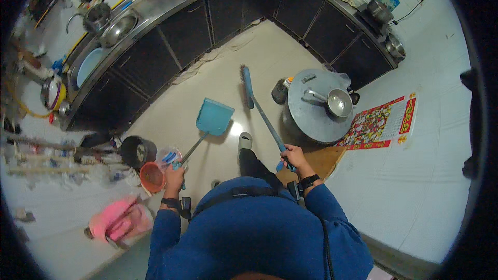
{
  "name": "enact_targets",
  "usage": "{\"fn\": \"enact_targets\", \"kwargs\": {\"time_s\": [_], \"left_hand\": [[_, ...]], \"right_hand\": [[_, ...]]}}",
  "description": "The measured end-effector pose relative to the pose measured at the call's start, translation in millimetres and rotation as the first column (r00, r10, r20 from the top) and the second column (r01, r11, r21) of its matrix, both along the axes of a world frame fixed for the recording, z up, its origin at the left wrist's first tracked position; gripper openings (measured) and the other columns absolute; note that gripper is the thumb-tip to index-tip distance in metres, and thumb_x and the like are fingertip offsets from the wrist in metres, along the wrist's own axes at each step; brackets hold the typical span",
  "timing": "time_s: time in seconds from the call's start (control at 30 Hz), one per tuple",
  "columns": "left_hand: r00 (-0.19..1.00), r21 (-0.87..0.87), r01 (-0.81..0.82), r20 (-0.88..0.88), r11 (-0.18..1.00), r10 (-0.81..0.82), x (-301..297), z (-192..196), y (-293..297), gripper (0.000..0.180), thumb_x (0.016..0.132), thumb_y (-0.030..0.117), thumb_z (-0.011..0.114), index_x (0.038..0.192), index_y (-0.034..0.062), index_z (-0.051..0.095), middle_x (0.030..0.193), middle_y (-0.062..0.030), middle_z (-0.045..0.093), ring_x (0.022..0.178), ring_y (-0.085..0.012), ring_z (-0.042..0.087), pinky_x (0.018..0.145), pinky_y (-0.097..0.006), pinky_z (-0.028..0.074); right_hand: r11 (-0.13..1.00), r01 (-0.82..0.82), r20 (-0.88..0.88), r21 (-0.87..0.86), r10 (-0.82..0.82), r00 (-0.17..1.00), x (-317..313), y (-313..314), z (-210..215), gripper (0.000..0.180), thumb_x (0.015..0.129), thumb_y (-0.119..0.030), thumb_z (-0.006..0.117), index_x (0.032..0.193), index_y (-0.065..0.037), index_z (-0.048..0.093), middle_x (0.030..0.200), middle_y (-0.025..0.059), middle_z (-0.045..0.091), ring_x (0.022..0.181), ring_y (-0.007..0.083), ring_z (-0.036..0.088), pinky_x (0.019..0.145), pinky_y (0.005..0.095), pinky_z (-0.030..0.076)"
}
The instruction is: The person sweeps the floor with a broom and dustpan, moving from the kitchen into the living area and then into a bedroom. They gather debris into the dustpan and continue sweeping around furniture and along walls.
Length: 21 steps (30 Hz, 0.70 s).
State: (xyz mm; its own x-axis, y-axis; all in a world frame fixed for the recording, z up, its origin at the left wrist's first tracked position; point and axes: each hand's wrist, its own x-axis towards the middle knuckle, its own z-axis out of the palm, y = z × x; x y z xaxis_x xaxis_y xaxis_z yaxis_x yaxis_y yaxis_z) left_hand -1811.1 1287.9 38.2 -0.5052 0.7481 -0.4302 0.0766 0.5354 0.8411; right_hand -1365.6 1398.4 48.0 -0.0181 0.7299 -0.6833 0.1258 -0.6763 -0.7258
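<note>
My left hand (175, 177) is closed round the handle of a long-handled dustpan (215, 116). Its blue-green pan hangs over or rests on the pale floor; I cannot tell which. In my right hand (295, 158) is the handle of a broom (264, 118), which slants away from me toward the upper left. The blue broom head, with dark bristles along its left side, lies to the right of the pan and apart from it. One of my feet, in a light slipper (245, 141), stands between the two tools.
To the right stands a round metal-topped drum (311, 125) bearing a pan (339, 102); a dark jar (280, 91) is beside it. A black bucket (138, 151) and an orange-red bin (152, 177) stand left. Dark cabinets (188, 28) line the far side, with cloth (207, 57) along their base.
</note>
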Motion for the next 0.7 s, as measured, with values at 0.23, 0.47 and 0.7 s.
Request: {"fn": "enact_targets", "kwargs": {"time_s": [0.23, 0.47, 0.7], "left_hand": [[0.996, 0.069, 0.057, -0.074, 0.996, -0.052, -0.2, 11.8, 148.5, 0.034, 0.072, 0.003, 0.050, 0.104, 0.0031, 0.063, 0.062, 0.0006, 0.050, 0.047, -0.0082, 0.045, 0.042, -0.023, 0.036], [0.992, 0.043, 0.017, 0.125, 0.999, -0.022, -22.2, 0.3, 263.4, 0.038, 0.073, 0.001, 0.048, 0.109, 0.0027, 0.060, 0.060, 0.0014, 0.049, 0.047, -0.0076, 0.043, 0.043, -0.023, 0.035], [0.978, -0.002, 0.111, 0.176, 0.994, -0.109, -49.4, -11.5, 406.1, 0.035, 0.073, 0.001, 0.050, 0.106, 0.0024, 0.061, 0.060, 0.0019, 0.049, 0.044, -0.0070, 0.040, 0.042, -0.023, 0.034]], "right_hand": [[1.000, -0.009, -0.075, -0.007, 0.009, 0.997, 7.5, 149.6, -19.2, 0.028, 0.073, 0.001, 0.057, 0.100, 0.008, 0.056, 0.059, 0.0087, 0.055, 0.041, 0.0167, 0.050, 0.039, 0.0296, 0.040], [0.979, 0.202, -0.039, 0.004, -0.202, 0.979, 3.4, 307.3, 0.6, 0.051, 0.072, 0.004, 0.056, 0.121, 0.011, 0.046, 0.059, 0.0094, 0.055, 0.042, 0.0163, 0.051, 0.039, 0.0303, 0.040], [0.971, 0.086, 0.286, 0.223, -0.150, 0.947, 18.6, 414.8, -37.2, 0.035, 0.072, 0.003, 0.052, 0.105, 0.013, 0.055, 0.057, 0.0116, 0.055, 0.039, 0.0196, 0.051, 0.037, 0.0319, 0.040]]}}
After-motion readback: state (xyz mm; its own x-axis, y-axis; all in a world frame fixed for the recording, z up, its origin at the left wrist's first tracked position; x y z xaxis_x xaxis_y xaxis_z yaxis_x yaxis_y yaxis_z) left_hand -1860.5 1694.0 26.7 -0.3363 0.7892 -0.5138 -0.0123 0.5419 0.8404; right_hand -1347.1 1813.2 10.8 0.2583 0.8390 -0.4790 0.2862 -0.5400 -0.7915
